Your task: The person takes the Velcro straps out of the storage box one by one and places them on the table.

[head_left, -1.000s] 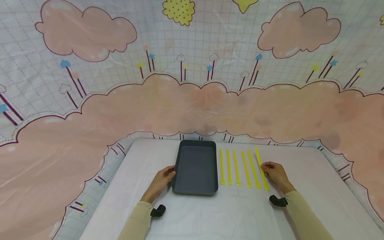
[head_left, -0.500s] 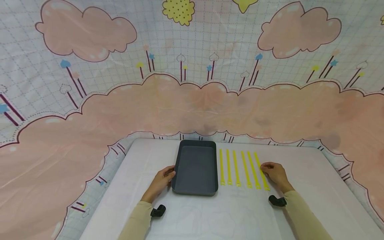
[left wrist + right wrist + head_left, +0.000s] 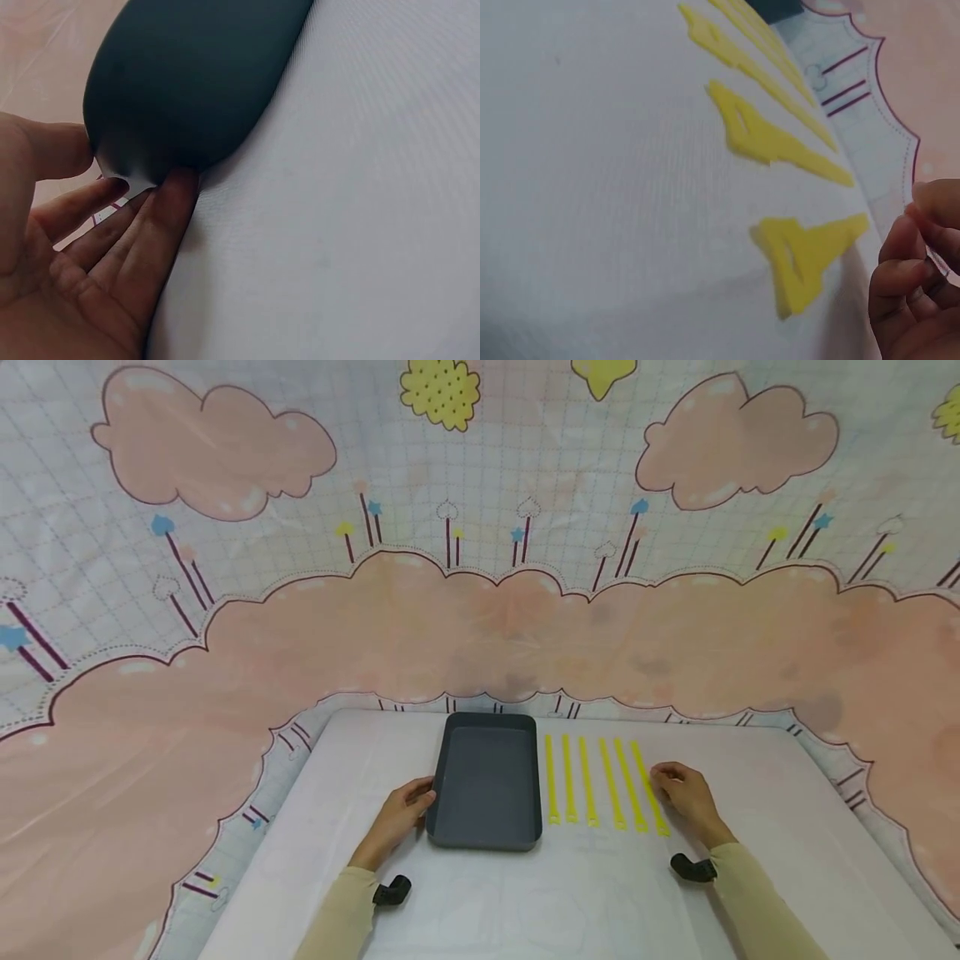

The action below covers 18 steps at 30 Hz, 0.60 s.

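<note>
In the head view a dark grey baking tray (image 3: 487, 785) lies on the white table. My left hand (image 3: 403, 814) holds its left edge near the front corner; the left wrist view has the thumb on the rim and fingertips against the lower wall. To the tray's right, several flat yellow straps with slotted heads lie in a row, heads facing me. The outermost strap (image 3: 651, 793) slants slightly. Beside it is my right hand (image 3: 687, 797), fingers loosely curled, fingertips right at the strap's edge. In the right wrist view thumb and index meet with nothing showing between them, apart from the strap's slotted head (image 3: 799, 262).
The other straps stand close together, from the leftmost strap (image 3: 551, 781) beside the tray to the strap (image 3: 632, 787) next to the outermost one. A cloud-patterned cloth (image 3: 480, 627) hangs behind the table (image 3: 480, 910). Dark devices sit at both wrists.
The outermost strap's far end has come down and left, into line with the others. My right fingertips have come slightly away from it. The left hand stays on the tray; the head view shifts slightly.
</note>
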Each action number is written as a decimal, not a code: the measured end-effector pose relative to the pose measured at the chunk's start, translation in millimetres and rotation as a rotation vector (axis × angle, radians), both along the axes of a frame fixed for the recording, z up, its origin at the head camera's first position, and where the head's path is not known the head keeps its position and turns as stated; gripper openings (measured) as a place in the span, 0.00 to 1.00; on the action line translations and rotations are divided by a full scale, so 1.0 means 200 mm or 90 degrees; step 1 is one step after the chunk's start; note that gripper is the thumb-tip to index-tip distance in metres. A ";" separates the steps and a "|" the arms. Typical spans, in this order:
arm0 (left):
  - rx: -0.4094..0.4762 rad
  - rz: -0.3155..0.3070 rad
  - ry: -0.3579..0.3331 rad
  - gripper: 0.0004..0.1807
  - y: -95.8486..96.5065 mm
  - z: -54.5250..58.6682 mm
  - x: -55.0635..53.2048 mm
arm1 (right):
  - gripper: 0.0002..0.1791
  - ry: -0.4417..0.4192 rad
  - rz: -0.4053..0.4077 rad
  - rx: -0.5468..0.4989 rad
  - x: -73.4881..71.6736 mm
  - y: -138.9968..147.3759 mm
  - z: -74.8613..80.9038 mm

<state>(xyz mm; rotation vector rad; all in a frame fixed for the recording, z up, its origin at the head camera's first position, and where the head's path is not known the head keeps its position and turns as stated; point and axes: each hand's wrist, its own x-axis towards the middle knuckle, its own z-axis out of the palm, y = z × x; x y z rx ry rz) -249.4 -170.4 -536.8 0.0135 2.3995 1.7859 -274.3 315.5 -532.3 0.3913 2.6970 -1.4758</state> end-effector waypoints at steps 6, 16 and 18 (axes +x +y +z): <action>0.011 0.010 0.005 0.22 -0.02 0.00 0.03 | 0.22 0.027 0.023 -0.011 0.02 -0.05 0.05; -0.041 0.040 0.083 0.21 -0.06 0.10 0.01 | 0.26 0.129 0.100 0.006 0.07 -0.17 0.17; -0.087 0.045 0.114 0.21 -0.04 0.12 0.02 | 0.24 0.155 0.114 0.028 0.09 -0.19 0.19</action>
